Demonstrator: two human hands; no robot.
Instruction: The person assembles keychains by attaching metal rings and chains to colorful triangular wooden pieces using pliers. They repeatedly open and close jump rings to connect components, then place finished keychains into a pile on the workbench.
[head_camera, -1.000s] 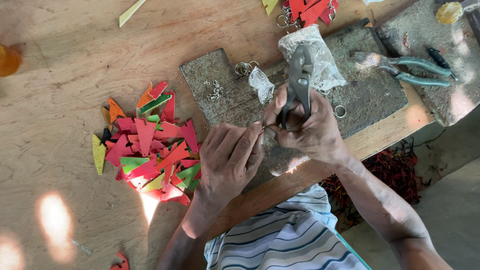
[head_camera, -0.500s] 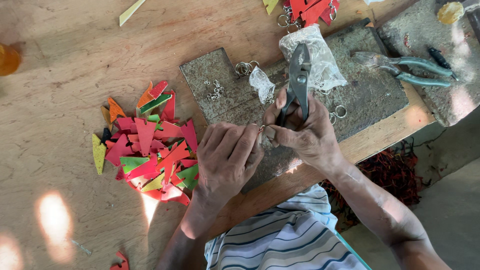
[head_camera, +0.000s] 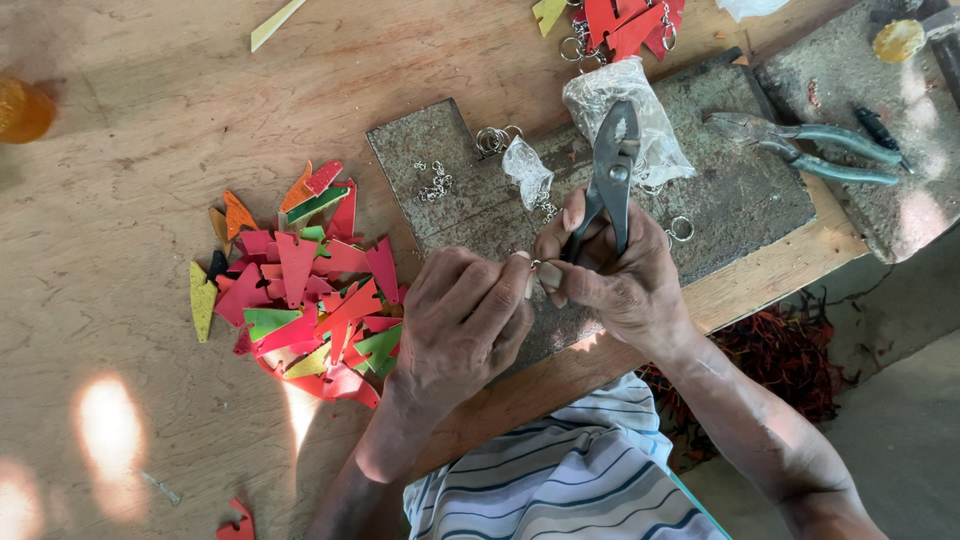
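Observation:
My right hand (head_camera: 620, 280) grips dark pliers (head_camera: 610, 175), whose jaws point away from me over a grey metal plate (head_camera: 745, 190). My left hand (head_camera: 465, 325) is closed with its fingertips pinching a small metal ring or chain piece (head_camera: 535, 264) right against the right hand's fingers; the piece is mostly hidden. Both hands meet above the near edge of the plate. A heap of several red, pink, green and orange arrow-shaped cutouts (head_camera: 305, 285) lies just left of my left hand.
On the plate lie small chains (head_camera: 435, 182), key rings (head_camera: 492, 138) and two clear plastic bags (head_camera: 625, 115). Green-handled pliers (head_camera: 810, 145) rest at the right. More red cutouts with rings (head_camera: 625, 22) sit at the top edge. The wooden table's edge (head_camera: 790, 265) runs beside my right forearm.
Both hands stayed together over the plate; the fingers shifted slightly around the small metal piece, and the pliers tilted a little.

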